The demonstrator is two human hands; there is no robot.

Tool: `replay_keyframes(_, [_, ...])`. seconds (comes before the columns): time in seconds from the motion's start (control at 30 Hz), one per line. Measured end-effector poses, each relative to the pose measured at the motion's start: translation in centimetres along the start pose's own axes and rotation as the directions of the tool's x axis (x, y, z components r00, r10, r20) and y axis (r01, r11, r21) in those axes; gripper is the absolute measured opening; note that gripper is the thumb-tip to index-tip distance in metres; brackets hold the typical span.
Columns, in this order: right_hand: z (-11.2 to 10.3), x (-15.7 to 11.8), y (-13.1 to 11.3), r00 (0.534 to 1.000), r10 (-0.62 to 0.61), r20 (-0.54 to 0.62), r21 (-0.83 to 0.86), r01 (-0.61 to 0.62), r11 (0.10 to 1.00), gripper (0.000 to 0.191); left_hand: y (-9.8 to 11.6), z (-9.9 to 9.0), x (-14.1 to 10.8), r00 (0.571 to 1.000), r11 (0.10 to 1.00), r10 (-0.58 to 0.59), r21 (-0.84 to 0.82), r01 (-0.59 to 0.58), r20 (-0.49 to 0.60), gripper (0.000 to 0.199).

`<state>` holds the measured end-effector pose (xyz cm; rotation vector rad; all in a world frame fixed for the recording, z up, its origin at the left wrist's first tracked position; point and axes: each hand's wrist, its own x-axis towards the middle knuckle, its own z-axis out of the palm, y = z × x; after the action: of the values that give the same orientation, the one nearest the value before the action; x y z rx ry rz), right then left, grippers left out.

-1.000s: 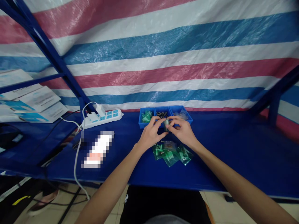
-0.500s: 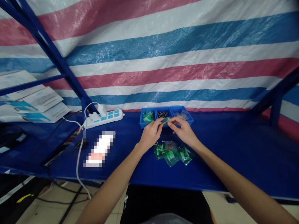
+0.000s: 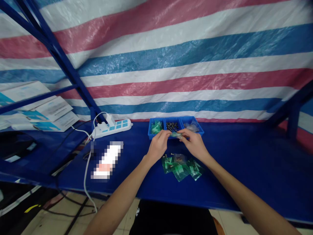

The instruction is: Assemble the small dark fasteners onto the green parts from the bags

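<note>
My left hand [image 3: 158,143] and my right hand [image 3: 193,142] pinch a small clear plastic bag [image 3: 175,134] between them, one at each end. What the bag holds is too small to make out. Just behind it stands a blue tray [image 3: 172,137] with three compartments: green bags [image 3: 156,127] on the left, small dark screws [image 3: 171,126] in the middle, clear bags [image 3: 191,126] on the right. Nearer me lie several green-tinted bags [image 3: 180,171] with pale plastic pieces inside. A clear bag of brass-coloured screws [image 3: 180,158] rests among them, and a few loose screws [image 3: 165,156] lie beside.
A white power strip [image 3: 111,128] with plugs and a cable [image 3: 85,178] lies left on the blue table [image 3: 244,163]. A blurred-out white item [image 3: 109,160] is in front of it. Boxes [image 3: 53,112] stand far left, behind a blue frame bar [image 3: 66,71]. Striped sheeting [image 3: 183,65] hangs behind.
The whole view has shifted slightly, so things sit a little lower and to the right. Both hands still hold the small bag, which now looks flatter and stretched between them.
</note>
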<state>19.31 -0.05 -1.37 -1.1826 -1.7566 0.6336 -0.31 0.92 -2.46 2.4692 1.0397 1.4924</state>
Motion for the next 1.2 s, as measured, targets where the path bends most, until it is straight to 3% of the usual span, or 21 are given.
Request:
replay_keyframes(0.07, [0.1,0.0,-0.2,1.000,-0.010,0.012,-0.042,0.011,0.999,0.015,0.4,-0.1,0.1,0.999,0.999,0.046,-0.009,-0.046,-0.008,0.022])
replay_keyframes(0.23, [0.0,-0.1,-1.0,0.989,-0.098,-0.109,-0.162,0.079,0.984,0.027,1.2,0.1,0.2,0.988,0.988,0.150,0.041,-0.151,0.028,0.040])
replay_keyframes(0.4, [-0.2,-0.3,-1.9,0.997,-0.032,-0.070,0.082,0.037,0.996,0.024,1.8,-0.2,0.2,0.975,0.956,0.192,0.204,-0.212,0.111,0.041])
replay_keyframes(0.53, [-1.0,-0.2,-2.0,0.995,0.016,0.101,0.270,-0.043,0.962,0.029,2.4,-1.2,0.4,0.944,0.856,0.301,0.398,-0.331,0.138,0.036])
replay_keyframes(0.67, [-2.4,0.0,-2.6,0.981,0.031,0.190,0.419,-0.109,0.902,0.036,3.2,-1.8,0.6,0.916,0.808,0.376,0.436,-0.397,0.139,0.028])
replay_keyframes(0.8, [-2.7,-0.1,-3.7,0.954,0.109,0.279,0.476,-0.236,0.847,0.040,3.5,-2.0,0.7,0.901,0.804,0.418,0.416,-0.425,0.113,0.021])
replay_keyframes(0.93, [-2.2,-0.1,-3.9,0.972,0.115,0.205,0.518,-0.208,0.830,0.042,3.3,-2.1,0.8,0.900,0.787,0.417,0.444,-0.428,0.128,0.023])
replay_keyframes(1.2, [-1.6,0.8,-3.8,0.951,0.117,0.286,0.587,-0.270,0.763,0.033,3.6,-1.7,0.6,0.916,0.783,0.375,0.479,-0.396,0.145,0.013])
